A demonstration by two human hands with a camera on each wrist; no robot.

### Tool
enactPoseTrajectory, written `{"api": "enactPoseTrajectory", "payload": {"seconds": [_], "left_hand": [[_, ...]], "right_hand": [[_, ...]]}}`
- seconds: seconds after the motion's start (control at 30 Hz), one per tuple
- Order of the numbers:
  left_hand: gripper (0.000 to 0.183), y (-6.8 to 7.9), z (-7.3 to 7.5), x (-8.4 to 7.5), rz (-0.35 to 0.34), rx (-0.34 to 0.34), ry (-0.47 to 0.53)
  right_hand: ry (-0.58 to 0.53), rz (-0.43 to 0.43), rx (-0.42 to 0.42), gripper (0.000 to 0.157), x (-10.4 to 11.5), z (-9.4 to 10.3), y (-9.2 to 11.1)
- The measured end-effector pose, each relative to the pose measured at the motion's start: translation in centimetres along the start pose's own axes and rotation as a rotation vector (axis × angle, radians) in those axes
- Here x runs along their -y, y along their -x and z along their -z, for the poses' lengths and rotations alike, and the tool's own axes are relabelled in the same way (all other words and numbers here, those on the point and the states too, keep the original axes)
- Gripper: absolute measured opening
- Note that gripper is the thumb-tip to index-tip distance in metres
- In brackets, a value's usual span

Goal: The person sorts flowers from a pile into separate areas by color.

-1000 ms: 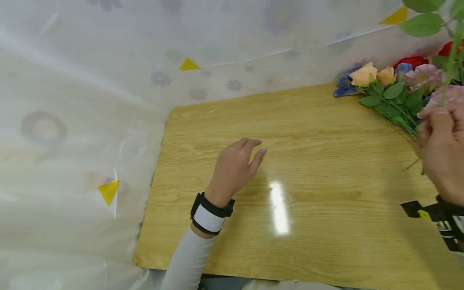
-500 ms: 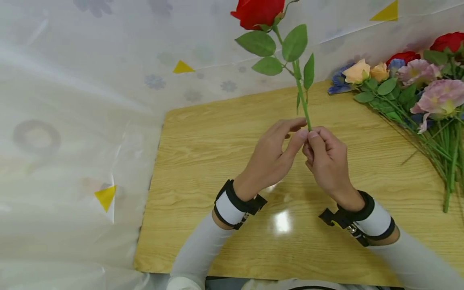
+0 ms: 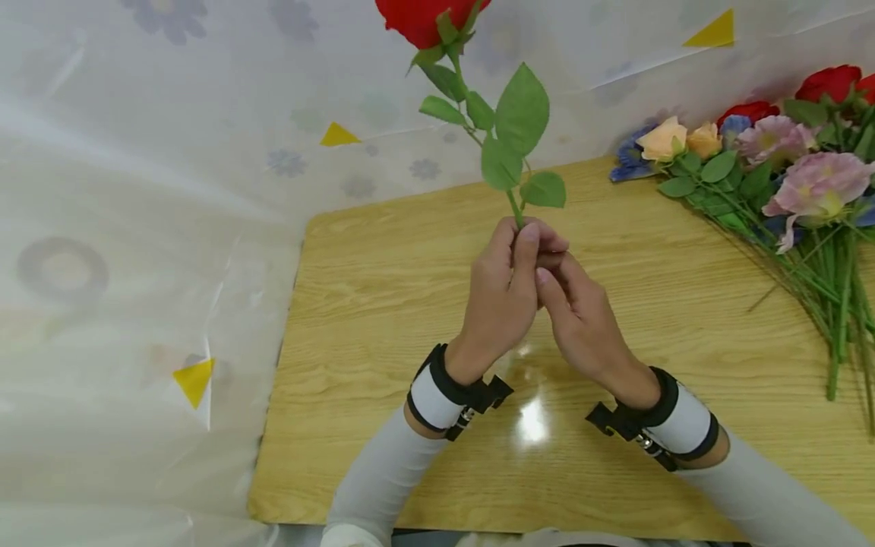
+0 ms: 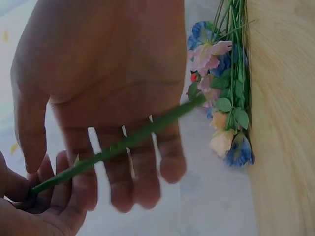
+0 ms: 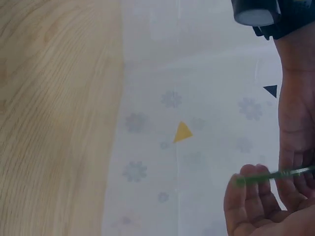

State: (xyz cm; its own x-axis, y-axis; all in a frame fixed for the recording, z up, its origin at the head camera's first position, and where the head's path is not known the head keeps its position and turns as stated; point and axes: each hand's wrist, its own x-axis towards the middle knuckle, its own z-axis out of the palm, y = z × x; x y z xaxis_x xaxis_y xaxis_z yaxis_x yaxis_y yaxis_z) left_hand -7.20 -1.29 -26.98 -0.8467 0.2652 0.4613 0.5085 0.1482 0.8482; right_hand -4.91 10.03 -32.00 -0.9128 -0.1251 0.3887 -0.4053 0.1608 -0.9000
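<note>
My left hand pinches the green stem of a red rose between thumb and fingers, at about the middle of the table. The bloom stands above the hand and is cut off by the top of the head view; leaves spread below it. Close against the left hand is my right hand, its fingers partly hidden behind it. In the left wrist view the right palm shows fingers held out straight, and the bare stem crosses in front of them. The right wrist view shows that stem across the fingers.
A pile of flowers with pink blooms, peach roses, red roses and blue blooms lies at the table's right back. The wood-grain table meets a patterned plastic sheet behind and at left.
The right hand has come from the flower pile to the middle with the red rose. The left hand has moved over and now grips the stem; the right fingers have straightened off it.
</note>
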Motion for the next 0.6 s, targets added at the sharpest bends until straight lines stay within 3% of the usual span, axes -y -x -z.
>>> {"api": "enactPoseTrajectory", "payload": {"seconds": [0.13,0.27,0.43,0.53,0.57,0.6], "left_hand": [[0.023,-0.4,1.2,1.2,-0.031,-0.08,0.048],[0.026,-0.4,2.9,3.5,-0.038,-0.157,0.009],[0.027,0.5,6.2,5.5,-0.021,-0.245,-0.166],[0.028,1.5,8.9,6.5,0.029,-0.303,-0.294],[0.028,1.8,9.9,6.8,0.052,-0.326,-0.336],[0.029,2.3,10.9,7.2,0.076,-0.35,-0.38]], "right_hand": [[0.077,0.001,0.02,0.028,-2.2,1.1,0.0],[0.125,-0.062,-0.064,0.028,-4.1,4.0,0.3],[0.238,-0.165,-0.193,0.031,-5.1,9.2,1.1],[0.397,-0.281,-0.318,0.033,-6.0,12.5,2.0],[0.445,-0.348,-0.36,0.034,-6.6,13.8,2.4],[0.495,-0.363,-0.405,0.035,-8.5,15.6,3.2]]}}
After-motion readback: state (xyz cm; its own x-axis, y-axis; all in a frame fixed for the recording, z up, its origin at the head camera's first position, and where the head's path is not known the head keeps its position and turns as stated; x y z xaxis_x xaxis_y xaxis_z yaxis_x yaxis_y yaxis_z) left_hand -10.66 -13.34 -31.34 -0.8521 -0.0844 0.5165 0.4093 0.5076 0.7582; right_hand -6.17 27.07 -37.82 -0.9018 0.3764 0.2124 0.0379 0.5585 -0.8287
